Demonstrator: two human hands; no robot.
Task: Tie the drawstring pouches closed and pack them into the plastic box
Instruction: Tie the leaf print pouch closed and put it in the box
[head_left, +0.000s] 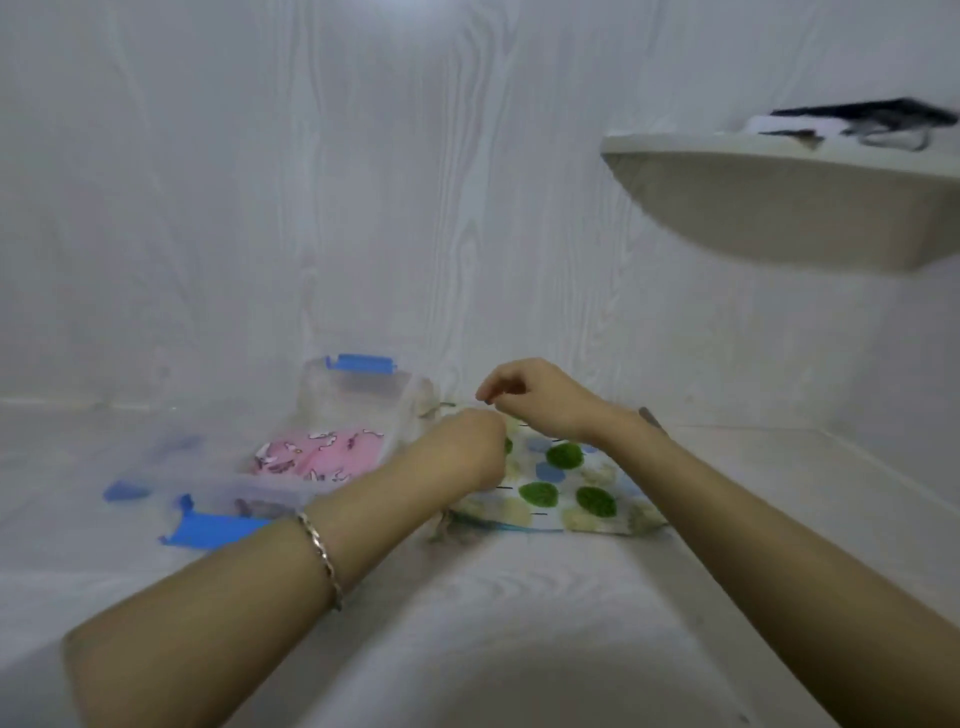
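L hand (467, 449) is gripping spotty bag (566, 483) top; R hand (535, 400) is pinching its string (444, 407). A pink bag (322, 449) is lying in box (363, 395).

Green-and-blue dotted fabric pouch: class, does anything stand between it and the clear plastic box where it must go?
Nothing visible does. The green-and-blue dotted fabric pouch lies directly beside the clear plastic box, whose top looks open; a pink printed pouch already lies inside. The left hand grips its neck.
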